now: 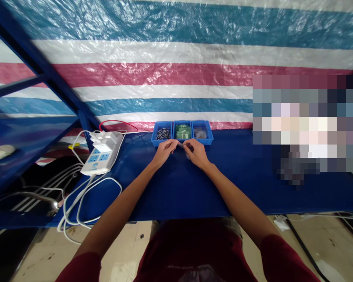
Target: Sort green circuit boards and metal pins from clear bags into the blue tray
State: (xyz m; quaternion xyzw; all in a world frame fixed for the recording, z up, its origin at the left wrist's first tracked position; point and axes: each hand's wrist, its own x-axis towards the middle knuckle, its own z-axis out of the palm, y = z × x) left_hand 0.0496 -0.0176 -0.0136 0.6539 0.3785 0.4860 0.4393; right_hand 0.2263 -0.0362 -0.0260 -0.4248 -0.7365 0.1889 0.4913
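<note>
My left hand (pixel 167 150) and my right hand (pixel 196 152) meet over the blue table, just in front of three small blue bins. Both have their fingers pinched together around a tiny thin piece (pixel 180 145) between them, too small to name. The left bin (pixel 153 135) holds dark and silver screw-like parts (pixel 163 134). Green flat pieces (pixel 182 131) lie in the middle bin. In the right bin (pixel 209 131) are clear or greyish small plastic-looking pieces (pixel 200 133).
A white power strip (pixel 98 161) with plugged-in chargers stands on the table (pixel 182 192) to the left, its white cables looping over the front edge. A striped plastic sheet (pixel 153 74) hangs behind. Blue frame bars (pixel 61 90) rise at left. A pixelated area covers the right.
</note>
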